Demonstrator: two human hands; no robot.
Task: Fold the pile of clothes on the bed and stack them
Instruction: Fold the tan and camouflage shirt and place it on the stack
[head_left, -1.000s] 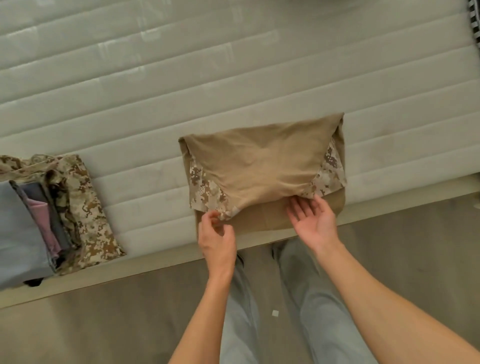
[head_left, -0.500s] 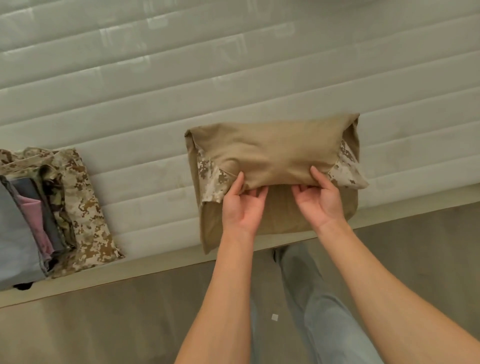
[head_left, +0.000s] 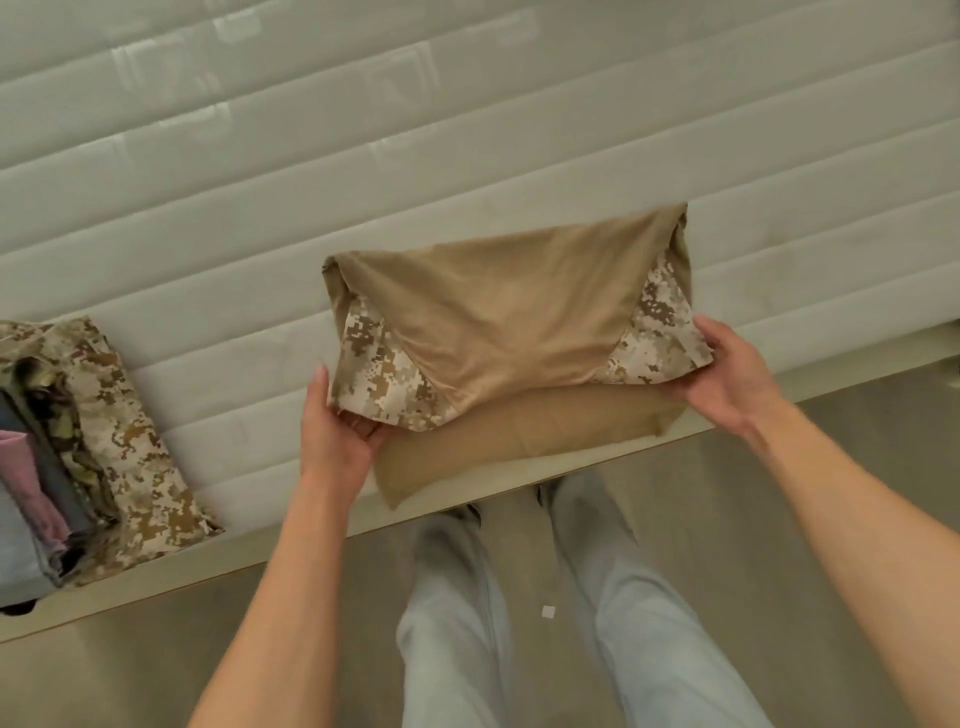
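- The quilted white mattress (head_left: 467, 130) fills the far part of my view; its pale edge board runs on a slant in front of me, and below that is the grey floor where my legs in light trousers stand.
- The tan shirt with camouflage sleeves (head_left: 498, 317) lies at the mattress's near edge, straight in front of me. It is folded over on itself, and the lower tan layer sticks out towards me and hangs slightly over the edge board.
- Half a second ago both my hands were close together at the middle of the shirt's near fold. Now they have spread out to its two ends.
- My left hand (head_left: 337, 431) grips the shirt's left camouflage corner, fingers curled under it and thumb up alongside.
- My right hand (head_left: 727, 374) grips the right camouflage corner, thumb on top and fingers beneath.
- I judge this shirt's folding nearly done: held at both ends like this, it looks ready to be lifted as one bundle.
- The stack of folded clothes (head_left: 78, 441) sits well to the left of the shirt along the same mattress edge, camouflage pieces beside grey and pink ones. That is where I would expect this bundle to go.
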